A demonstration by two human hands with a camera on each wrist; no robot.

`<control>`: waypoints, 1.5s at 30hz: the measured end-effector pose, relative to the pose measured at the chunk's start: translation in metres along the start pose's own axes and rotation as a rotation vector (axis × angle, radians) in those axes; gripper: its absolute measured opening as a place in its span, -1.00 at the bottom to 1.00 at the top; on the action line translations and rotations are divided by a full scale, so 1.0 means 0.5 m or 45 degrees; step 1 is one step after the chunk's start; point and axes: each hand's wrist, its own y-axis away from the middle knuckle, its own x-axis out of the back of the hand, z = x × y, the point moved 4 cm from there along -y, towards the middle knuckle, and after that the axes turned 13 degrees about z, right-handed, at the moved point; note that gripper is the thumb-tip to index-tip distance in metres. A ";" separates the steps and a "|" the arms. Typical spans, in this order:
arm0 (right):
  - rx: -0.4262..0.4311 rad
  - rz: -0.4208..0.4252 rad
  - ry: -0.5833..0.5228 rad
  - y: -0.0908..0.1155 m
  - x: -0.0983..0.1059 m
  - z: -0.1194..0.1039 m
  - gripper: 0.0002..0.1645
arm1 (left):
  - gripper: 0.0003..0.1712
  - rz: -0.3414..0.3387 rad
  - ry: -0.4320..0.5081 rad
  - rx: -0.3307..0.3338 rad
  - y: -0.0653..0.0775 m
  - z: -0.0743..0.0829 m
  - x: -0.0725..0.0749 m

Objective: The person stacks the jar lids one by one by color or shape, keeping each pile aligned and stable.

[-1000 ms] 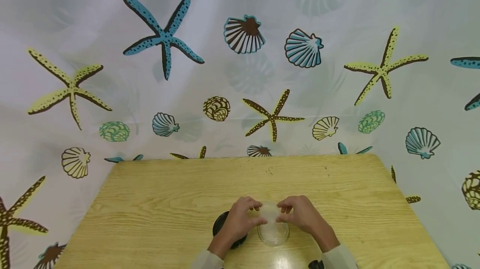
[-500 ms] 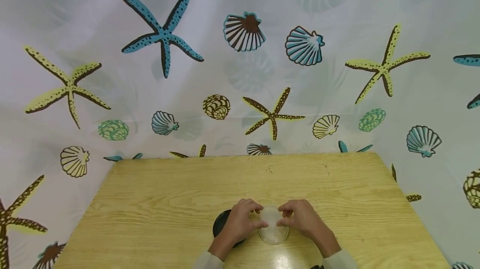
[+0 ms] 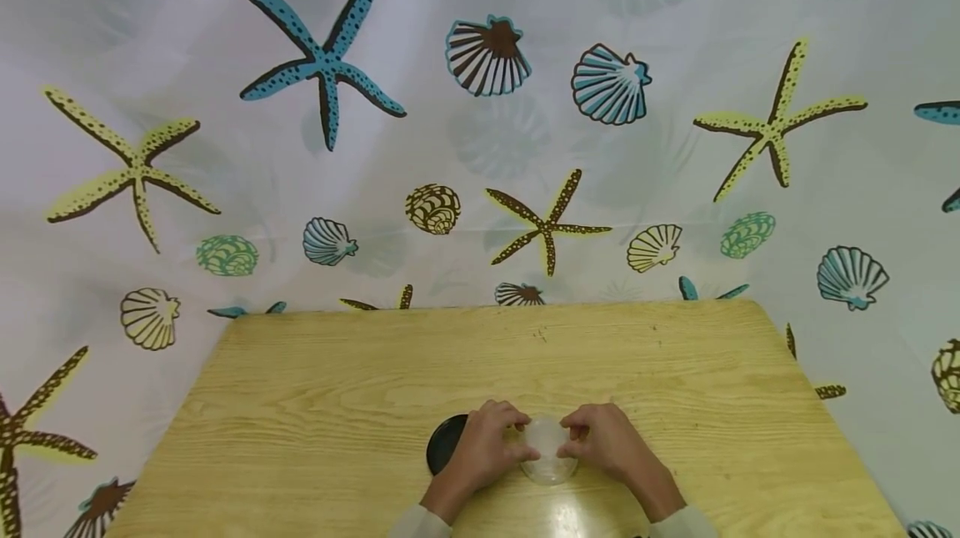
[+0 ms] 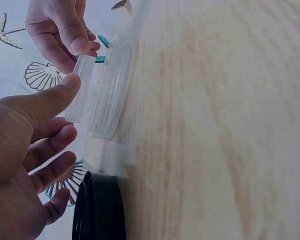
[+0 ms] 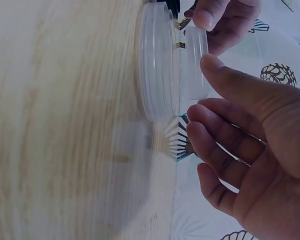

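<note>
Between my two hands is a small, round, translucent plastic lid (image 3: 545, 433). My left hand (image 3: 489, 448) pinches its left edge, and my right hand (image 3: 606, 443) pinches the right edge. Both wrist views show the lid (image 4: 79, 102) a little above wider clear round plastic lids (image 5: 154, 65), with a narrow gap between. These wider pieces look stacked and lie flat on the table; how many cannot be told. A round black lid (image 3: 444, 443) lies beside them, partly hidden behind my left hand in the head view.
The wood-grain table (image 3: 315, 404) reaches back to a pale curtain (image 3: 390, 213) printed with starfish and shells. The curtain also hangs along both sides. The black piece (image 4: 101, 210) stands close to the clear stack on the left.
The small translucent lid and both hands have shifted slightly nearer to me, more over the clear stack. Both hands keep their pinch. The head view has tilted down slightly.
</note>
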 end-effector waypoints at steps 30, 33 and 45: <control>0.041 0.056 0.063 0.018 -0.019 0.002 -0.61 | -0.52 -0.052 -0.113 -0.036 0.012 0.002 -0.014; 0.039 0.057 0.066 0.019 -0.019 0.003 -0.62 | -0.52 -0.055 -0.097 -0.028 0.011 0.001 -0.017; 0.026 0.043 0.068 0.019 -0.019 0.010 -0.58 | -0.52 -0.043 -0.149 -0.023 0.007 0.011 -0.018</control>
